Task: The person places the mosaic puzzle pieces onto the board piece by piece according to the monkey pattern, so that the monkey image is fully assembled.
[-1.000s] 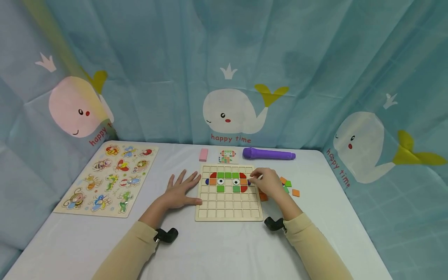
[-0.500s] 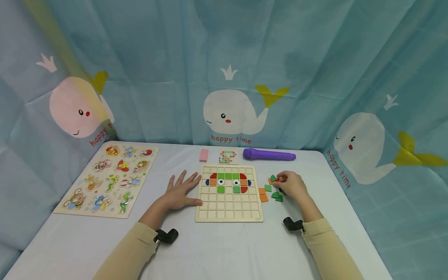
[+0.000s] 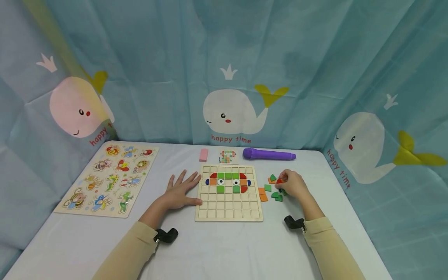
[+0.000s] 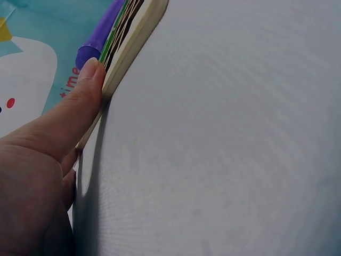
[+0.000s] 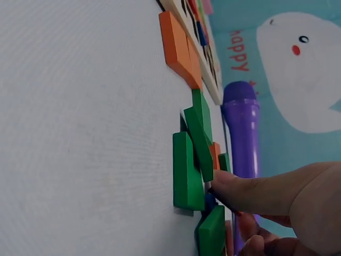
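Note:
A wooden grid board (image 3: 229, 214) lies flat, with red, green, orange and blue pieces and two eye tiles (image 3: 236, 182) set in its upper rows. My left hand (image 3: 180, 193) is spread at the board's left side, its thumb touching the edge, as the left wrist view also shows. To the right of the board, my right hand (image 3: 294, 183) pinches a small red piece (image 3: 279, 181) between thumb and fingers, low over the loose pieces. Close by the thumb in the right wrist view are green pieces (image 5: 186, 170), with a blue one (image 5: 210, 201) partly hidden.
Orange squares (image 3: 263, 197) lie against the board's right edge. Behind the board are a pattern card (image 3: 227, 157), a pink block (image 3: 203, 155) and a purple toy microphone (image 3: 269, 154). An insect-picture puzzle board (image 3: 115, 155) lies at left. A whale-print curtain (image 3: 157, 97) encloses the table.
My right hand has let go of a blue piece at the board's right side and moved right to the loose pieces, where it now pinches a red piece. The left hand stays put.

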Motion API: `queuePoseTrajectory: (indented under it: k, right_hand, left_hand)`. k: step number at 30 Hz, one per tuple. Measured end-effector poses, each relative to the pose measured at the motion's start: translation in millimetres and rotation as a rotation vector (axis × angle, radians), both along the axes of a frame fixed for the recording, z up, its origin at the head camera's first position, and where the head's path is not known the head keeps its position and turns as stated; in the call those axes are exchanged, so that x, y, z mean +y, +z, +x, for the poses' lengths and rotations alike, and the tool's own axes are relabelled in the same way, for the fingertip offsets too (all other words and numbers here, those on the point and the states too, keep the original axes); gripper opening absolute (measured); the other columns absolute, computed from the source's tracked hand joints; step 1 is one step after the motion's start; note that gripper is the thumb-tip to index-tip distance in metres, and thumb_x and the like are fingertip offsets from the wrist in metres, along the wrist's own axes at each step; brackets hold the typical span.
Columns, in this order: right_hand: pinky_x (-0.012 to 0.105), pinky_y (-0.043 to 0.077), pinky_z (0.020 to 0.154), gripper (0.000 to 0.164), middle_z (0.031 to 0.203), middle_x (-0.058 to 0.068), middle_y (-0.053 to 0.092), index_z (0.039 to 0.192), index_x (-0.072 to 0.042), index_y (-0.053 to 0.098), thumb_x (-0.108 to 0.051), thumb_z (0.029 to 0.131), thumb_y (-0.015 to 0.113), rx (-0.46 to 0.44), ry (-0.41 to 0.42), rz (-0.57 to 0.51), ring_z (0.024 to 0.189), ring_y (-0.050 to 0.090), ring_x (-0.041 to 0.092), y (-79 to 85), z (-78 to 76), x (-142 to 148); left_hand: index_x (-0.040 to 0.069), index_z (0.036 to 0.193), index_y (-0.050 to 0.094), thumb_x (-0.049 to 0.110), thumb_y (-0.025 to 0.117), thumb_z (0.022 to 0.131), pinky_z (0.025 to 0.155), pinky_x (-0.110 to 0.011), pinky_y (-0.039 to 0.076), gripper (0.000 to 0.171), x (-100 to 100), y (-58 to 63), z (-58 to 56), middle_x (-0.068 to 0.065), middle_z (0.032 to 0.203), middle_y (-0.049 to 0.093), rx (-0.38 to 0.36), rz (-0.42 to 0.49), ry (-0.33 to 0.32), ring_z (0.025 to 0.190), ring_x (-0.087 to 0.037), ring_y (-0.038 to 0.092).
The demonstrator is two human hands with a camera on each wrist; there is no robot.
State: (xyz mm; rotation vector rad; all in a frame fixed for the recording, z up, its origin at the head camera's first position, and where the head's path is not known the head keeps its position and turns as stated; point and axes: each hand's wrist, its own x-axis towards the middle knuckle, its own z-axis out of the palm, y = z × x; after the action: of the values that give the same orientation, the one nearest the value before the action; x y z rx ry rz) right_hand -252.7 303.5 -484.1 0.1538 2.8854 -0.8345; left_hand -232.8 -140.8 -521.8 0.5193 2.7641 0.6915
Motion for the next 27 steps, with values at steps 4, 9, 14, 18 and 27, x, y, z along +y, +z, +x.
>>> queuePoseTrajectory:
  k: [4,9,14,18,27]
  right_hand:
    - [0.034,0.046,0.07,0.02,0.097,0.01,0.067,0.094,-0.009,0.065,-0.02,0.088,0.08,0.003,-0.003,-0.019,0.085,0.057,0.024,3.4,1.7,-3]
    - [0.032,0.048,0.067,0.018,0.101,0.011,0.07,0.094,-0.009,0.067,-0.022,0.09,0.078,0.011,0.025,-0.04,0.083,0.06,0.023,13.6,5.0,-14]
    - [0.03,0.05,0.064,0.02,0.093,0.008,0.069,0.096,-0.01,0.068,-0.025,0.089,0.079,0.009,0.074,-0.086,0.079,0.06,0.022,27.7,11.2,-36]
    - [0.032,0.054,0.069,0.02,0.095,0.004,0.071,0.102,-0.011,0.074,-0.026,0.089,0.079,0.016,0.125,-0.098,0.083,0.061,0.021,36.5,15.8,-58]
    - [0.031,0.053,0.068,0.031,0.11,0.004,0.073,0.125,-0.012,0.073,-0.024,0.097,0.07,0.021,0.284,-0.094,0.085,0.062,0.017,38.3,15.0,-104]
  left_hand:
    - [0.026,0.161,0.026,0.076,0.071,0.074,0.119,-0.065,-0.015,0.11,0,-0.2,0.3,0.001,0.171,0.015,0.005,0.002,0.001,0.157,-0.038,-0.008]
    - [0.025,0.161,0.026,0.076,0.071,0.074,0.119,-0.066,-0.014,0.11,-1,-0.2,0.6,0.0,0.171,0.015,0.007,0.001,0.001,0.157,-0.038,-0.008]
    - [0.026,0.161,0.025,0.076,0.07,0.074,0.119,-0.065,-0.015,0.11,-1,-1.9,0.2,0.001,0.171,0.014,0.005,-0.002,0.003,0.157,-0.037,-0.009]
    - [0.027,0.161,0.026,0.077,0.07,0.073,0.119,-0.065,-0.016,0.111,0,-1.8,0.6,0.002,0.171,0.014,0.002,-0.001,0.003,0.157,-0.037,-0.009]
    - [0.027,0.161,0.026,0.077,0.07,0.074,0.119,-0.065,-0.015,0.11,0,-0.7,0.9,0.003,0.171,0.015,0.006,0.006,-0.003,0.157,-0.037,-0.008]
